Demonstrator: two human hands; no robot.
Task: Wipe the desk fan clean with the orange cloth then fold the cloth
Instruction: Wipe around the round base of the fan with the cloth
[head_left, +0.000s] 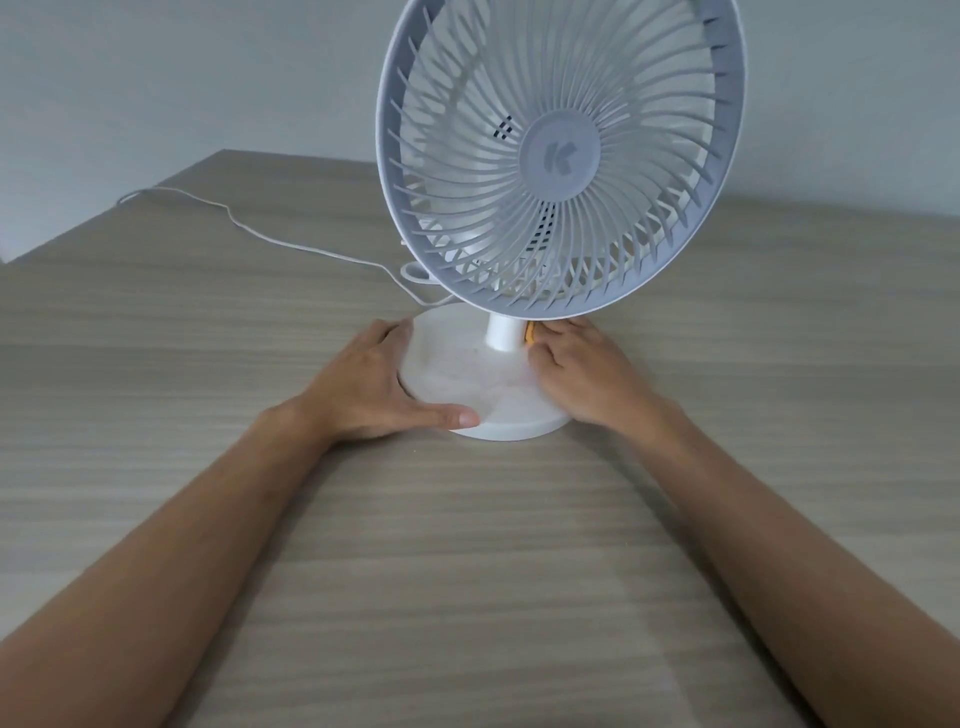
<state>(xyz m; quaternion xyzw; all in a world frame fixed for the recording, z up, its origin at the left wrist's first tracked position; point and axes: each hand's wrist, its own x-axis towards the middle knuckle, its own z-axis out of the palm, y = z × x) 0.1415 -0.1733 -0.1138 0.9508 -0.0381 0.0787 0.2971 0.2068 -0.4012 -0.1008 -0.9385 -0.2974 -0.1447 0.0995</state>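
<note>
I see the desk fan (613, 234), hub (560, 156) marked "K".
Left hand (374, 384) flat on its base (467, 374); right hand (587, 374) grips orange cloth (530, 332).

Soft, even, dimmish light; faint shadows on the counter (156, 364) (its far edge bends with wide-angle distortion); detail slightly soft.

The table (156, 364) under your fingers (556, 338) spreads out from them on every side. Its top is a grey-brown laminate with long wood-grain streaks running left to right. Well beyond your fingers the top ends in a straight far edge. To their left, that edge turns a corner and slants back toward you. Behind it a plain, pale grey-blue wall (182, 78) fills the view. The light is soft and even, and only faint shadows lie on the top nearer you than your fingers.
</note>
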